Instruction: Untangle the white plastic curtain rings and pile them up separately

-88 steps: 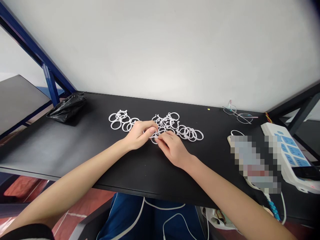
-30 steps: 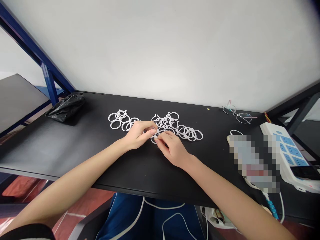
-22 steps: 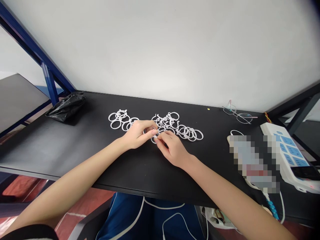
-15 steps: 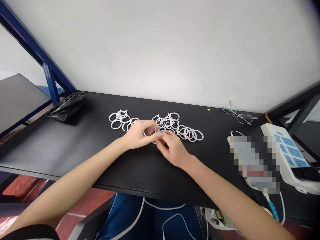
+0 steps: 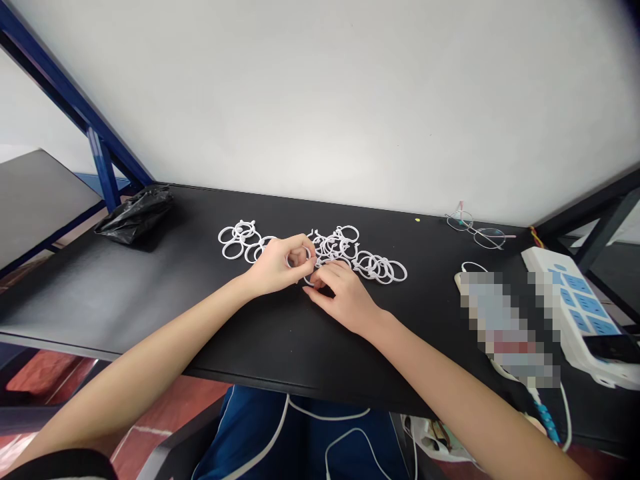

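My left hand (image 5: 281, 264) is closed, with thumb and forefinger pinched on a white plastic ring (image 5: 289, 261), whose arc shows inside the curl of the fingers. Just to the right, my right hand (image 5: 340, 290) has its fingers curled at a second bit of white ring (image 5: 309, 281), between thumb and forefinger; the thumb tip stands slightly off. Whether these two bits are linked is hidden. Behind the hands lie a left group of white rings (image 5: 233, 250), a middle heap (image 5: 349, 233) and a right overlapping row (image 5: 399, 271), some with small knobs or open ends.
The black table (image 5: 240, 333) meets a pale wall. A black plastic bag (image 5: 135, 217) lies at the left. On the right are eyeglasses (image 5: 489, 238), a blurred-out phone (image 5: 505, 327) on a cable and a white power strip (image 5: 575, 307). White cables (image 5: 270, 447) hang over my lap.
My right thumb has moved away from the left fingertips and dropped a little, baring part of a ring. The left fingers have drawn closer together. The ring groups lie as before.
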`<action>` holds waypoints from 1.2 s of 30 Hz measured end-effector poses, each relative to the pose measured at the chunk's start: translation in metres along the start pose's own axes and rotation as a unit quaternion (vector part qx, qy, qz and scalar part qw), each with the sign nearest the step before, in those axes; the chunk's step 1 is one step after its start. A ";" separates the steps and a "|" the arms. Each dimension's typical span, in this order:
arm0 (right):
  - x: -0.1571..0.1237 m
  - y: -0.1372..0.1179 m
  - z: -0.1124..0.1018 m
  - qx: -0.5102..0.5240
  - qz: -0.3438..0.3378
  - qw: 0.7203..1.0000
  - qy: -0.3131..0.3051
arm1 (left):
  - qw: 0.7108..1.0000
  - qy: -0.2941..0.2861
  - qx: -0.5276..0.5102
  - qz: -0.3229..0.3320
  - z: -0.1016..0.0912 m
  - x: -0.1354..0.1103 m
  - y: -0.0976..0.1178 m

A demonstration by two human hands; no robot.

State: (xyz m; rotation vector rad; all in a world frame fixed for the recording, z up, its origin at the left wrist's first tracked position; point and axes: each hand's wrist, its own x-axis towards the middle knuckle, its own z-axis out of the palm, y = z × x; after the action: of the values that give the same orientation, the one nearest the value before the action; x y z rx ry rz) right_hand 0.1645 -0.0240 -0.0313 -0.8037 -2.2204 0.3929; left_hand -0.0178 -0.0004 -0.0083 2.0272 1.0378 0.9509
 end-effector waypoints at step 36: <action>-0.002 0.009 0.006 -0.051 -0.044 0.998 0.003 | 0.871 0.164 0.460 0.050 -0.038 0.007 -0.039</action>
State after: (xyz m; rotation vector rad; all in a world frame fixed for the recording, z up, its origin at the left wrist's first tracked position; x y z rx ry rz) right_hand 0.1648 -0.0185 -0.0409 -0.7556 -2.2759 0.2347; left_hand -0.0610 0.0323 -0.0172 2.7468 1.8445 0.9676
